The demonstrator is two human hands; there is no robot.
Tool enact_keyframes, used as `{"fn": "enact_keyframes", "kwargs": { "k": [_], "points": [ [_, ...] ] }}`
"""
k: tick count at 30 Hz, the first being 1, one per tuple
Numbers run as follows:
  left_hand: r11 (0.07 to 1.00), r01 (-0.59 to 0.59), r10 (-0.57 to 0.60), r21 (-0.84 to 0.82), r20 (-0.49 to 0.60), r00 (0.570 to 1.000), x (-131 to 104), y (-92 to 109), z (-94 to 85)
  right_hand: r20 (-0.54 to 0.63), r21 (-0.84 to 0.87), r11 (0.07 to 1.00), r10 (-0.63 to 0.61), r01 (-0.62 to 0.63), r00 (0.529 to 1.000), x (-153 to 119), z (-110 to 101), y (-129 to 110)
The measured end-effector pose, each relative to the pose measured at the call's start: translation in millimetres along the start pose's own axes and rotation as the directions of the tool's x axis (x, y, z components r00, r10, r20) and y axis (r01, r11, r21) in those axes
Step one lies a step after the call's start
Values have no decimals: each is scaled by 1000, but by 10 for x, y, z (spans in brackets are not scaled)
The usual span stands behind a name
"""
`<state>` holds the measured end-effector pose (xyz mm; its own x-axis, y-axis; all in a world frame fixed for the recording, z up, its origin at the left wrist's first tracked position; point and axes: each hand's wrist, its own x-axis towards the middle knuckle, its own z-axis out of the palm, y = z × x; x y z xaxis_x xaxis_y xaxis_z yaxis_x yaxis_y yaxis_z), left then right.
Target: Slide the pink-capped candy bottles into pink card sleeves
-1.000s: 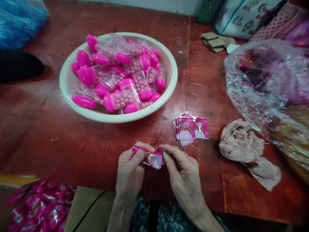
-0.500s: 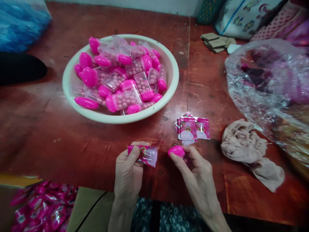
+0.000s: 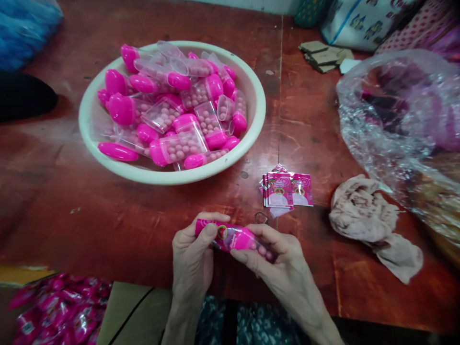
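My left hand (image 3: 196, 247) pinches a printed pink plastic sleeve (image 3: 222, 232) between thumb and fingers. My right hand (image 3: 278, 261) grips a clear candy container (image 3: 264, 250) with a pink cap and round pink balls inside. The capped end sits in the sleeve's open right end, and the ball-filled part sticks out between my right fingers. Just beyond my hands lies a small stack of flat pink sleeves (image 3: 280, 190). Farther off to the left, a white basin (image 3: 172, 177) holds many similar pink-capped containers (image 3: 187, 146).
A crumpled pale cloth (image 3: 361, 211) lies at right, beside a large clear plastic bag (image 3: 381, 120). Cardboard pieces (image 3: 321, 56) lie at the back. Below the table's front edge at left is a heap of pink wrapped packs (image 3: 64, 311). A blue bag (image 3: 27, 36) stands back left.
My right hand has moved left, bringing the container's pink cap into the sleeve that my left hand holds. Before, the two were apart. The view has shifted slightly.
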<state>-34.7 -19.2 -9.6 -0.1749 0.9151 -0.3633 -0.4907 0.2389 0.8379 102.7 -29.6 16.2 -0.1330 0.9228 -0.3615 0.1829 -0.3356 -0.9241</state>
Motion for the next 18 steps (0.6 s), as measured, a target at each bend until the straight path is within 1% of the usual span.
{"fn": "enact_keyframes", "kwargs": {
  "k": [3, 7, 11, 13, 16, 18],
  "points": [
    [999, 23, -24, 34, 18, 1000, 2, 1, 0, 52, -42, 999, -19, 21, 998, 21, -56, -17],
    [997, 30, -33, 74, 40, 999, 8, 8, 15, 62, -44, 998, -34, 37, 997, 23, -62, 0],
    [996, 36, -40, 85, 40, 998, 18, 16, 30, 61, -27, 1000, 0, 1, 998, 30, -62, 13],
    [995, 34, -38, 94, 37, 999, 21, 21, 32, 58, -42, 999, -9, 11, 998, 42, -70, 5],
    [991, 28, -35, 134, 49, 998, 25, 34, 36, 90, -58, 997, -39, 44, 995, 54, -74, -15],
    [990, 18, -23, 140, 37, 999, 29, 44, 50, 88, -50, 998, -38, 42, 995, 51, -63, -19]
  ]
}}
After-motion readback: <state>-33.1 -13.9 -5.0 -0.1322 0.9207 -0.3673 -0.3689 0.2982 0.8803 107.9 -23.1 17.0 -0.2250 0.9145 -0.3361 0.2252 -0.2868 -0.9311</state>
